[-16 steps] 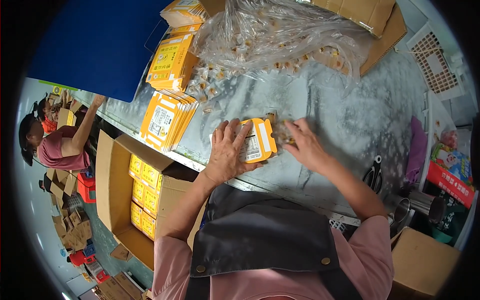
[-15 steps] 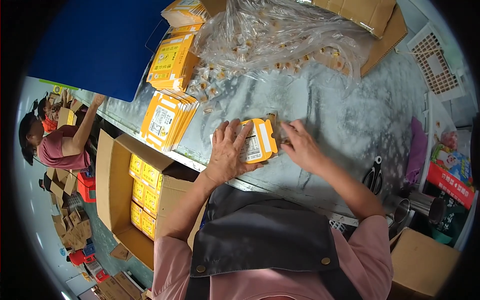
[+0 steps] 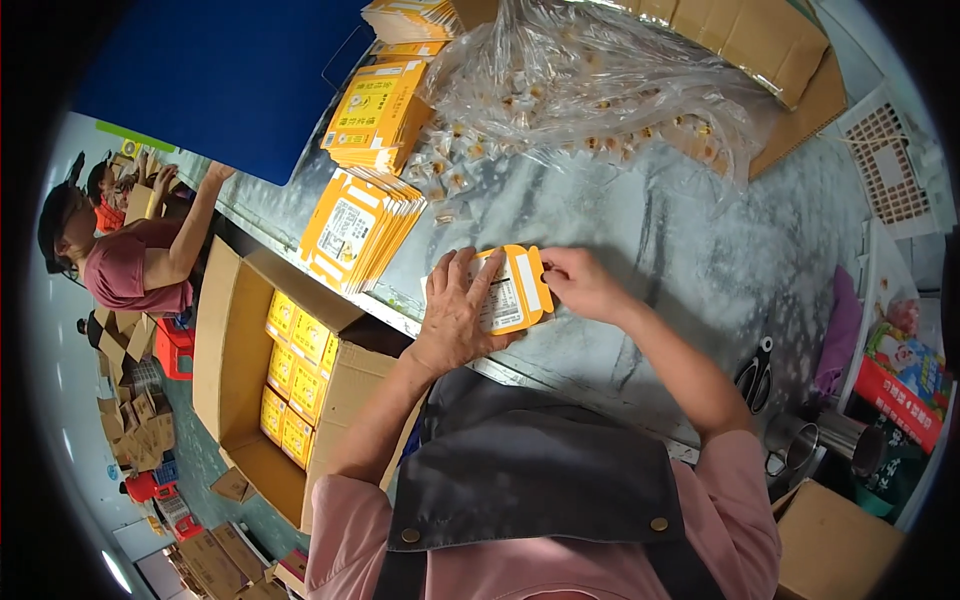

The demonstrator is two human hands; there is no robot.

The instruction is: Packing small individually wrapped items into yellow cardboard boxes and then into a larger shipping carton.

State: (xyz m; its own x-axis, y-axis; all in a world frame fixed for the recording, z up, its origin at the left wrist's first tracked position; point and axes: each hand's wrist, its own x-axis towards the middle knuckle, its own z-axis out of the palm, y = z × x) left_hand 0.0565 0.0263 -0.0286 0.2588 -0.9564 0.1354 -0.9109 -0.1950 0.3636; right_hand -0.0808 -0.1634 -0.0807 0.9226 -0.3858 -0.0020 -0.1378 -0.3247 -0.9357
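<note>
A flat yellow-and-white carton (image 3: 507,290) lies on the worktable near its front edge, printed panel up, its right end showing unfolded flaps. My left hand (image 3: 455,315) grips it from the left, fingers over the top panel and thumb along the near side. At the flap end, my right hand (image 3: 590,287) has its fingers bent and pressed together against the carton's edge. Whether anything small sits between those fingertips is hidden. Left of my hands stands a leaning stack of flattened yellow cartons (image 3: 350,235), with another stack (image 3: 375,110) behind it.
Small wrapped pieces (image 3: 455,160) lie beside and under a clear plastic sheet (image 3: 600,80) at the back. An open cardboard box (image 3: 225,350) with several filled yellow cartons stands at the left. Scissors (image 3: 757,375) and metal cups (image 3: 850,440) lie right. A co-worker (image 3: 140,260) is far left.
My right hand has moved left from the bare table beside the carton to its flap end. My left hand keeps its hold. The whole view has shifted slightly.
</note>
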